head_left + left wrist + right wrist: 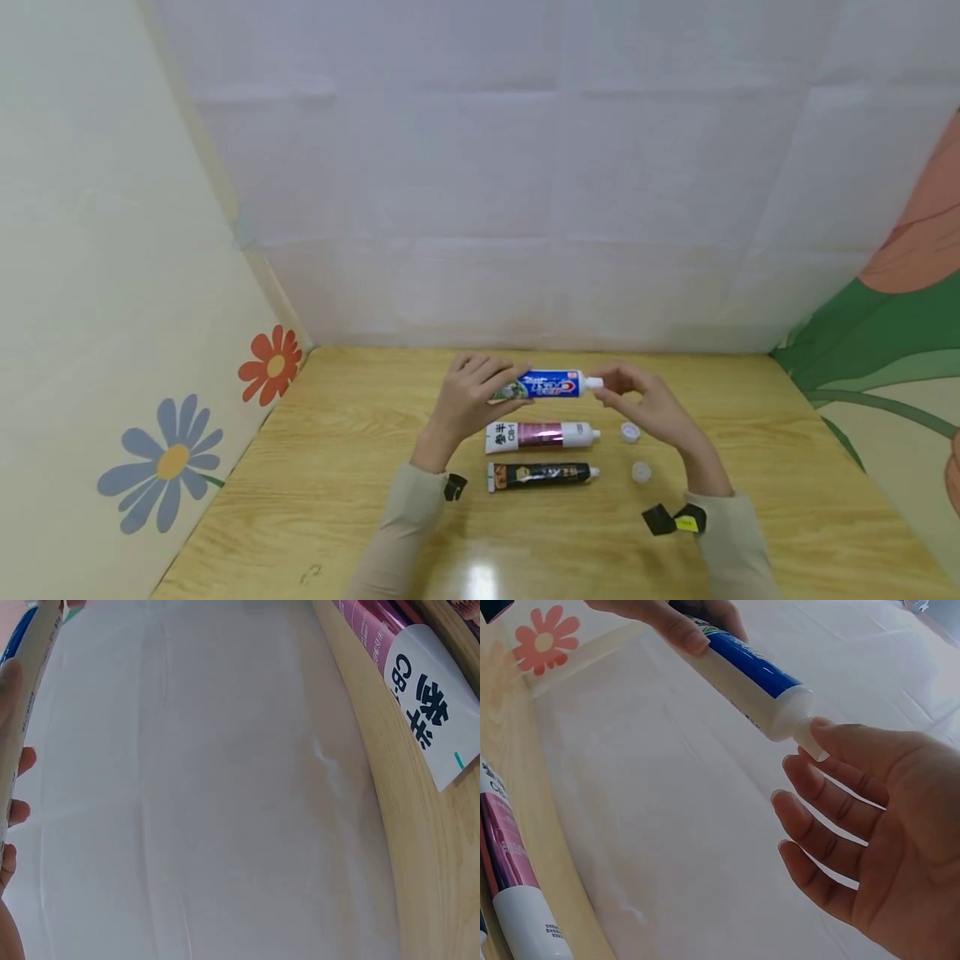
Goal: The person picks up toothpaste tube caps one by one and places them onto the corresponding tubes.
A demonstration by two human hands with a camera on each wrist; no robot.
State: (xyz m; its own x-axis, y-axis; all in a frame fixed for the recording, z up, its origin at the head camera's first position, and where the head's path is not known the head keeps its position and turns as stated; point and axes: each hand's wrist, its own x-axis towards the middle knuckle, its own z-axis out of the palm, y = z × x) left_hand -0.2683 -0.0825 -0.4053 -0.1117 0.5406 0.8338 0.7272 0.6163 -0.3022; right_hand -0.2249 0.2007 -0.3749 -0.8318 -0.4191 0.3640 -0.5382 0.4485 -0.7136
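Note:
A blue-and-white toothpaste tube (pixel 555 384) is held level above the table, its capped end pointing right. My left hand (pixel 476 396) grips the tube's flat end, thumb on one side and fingers on the other. At the other end, my right hand (pixel 648 404) pinches the small white cap (pixel 810 742) between thumb and index finger, the other fingers loosely bent. Nearer me on the table lie a white-and-purple tube (pixel 543 436) and a black tube (pixel 543 475), side by side, nozzles to the right.
Two loose white caps, one farther back (pixel 630 432) and one nearer (pixel 641 472), lie right of the tubes. The wooden table (pixel 300 475) meets a white-sheeted wall (pixel 525 208) at the back. Side walls carry painted flowers.

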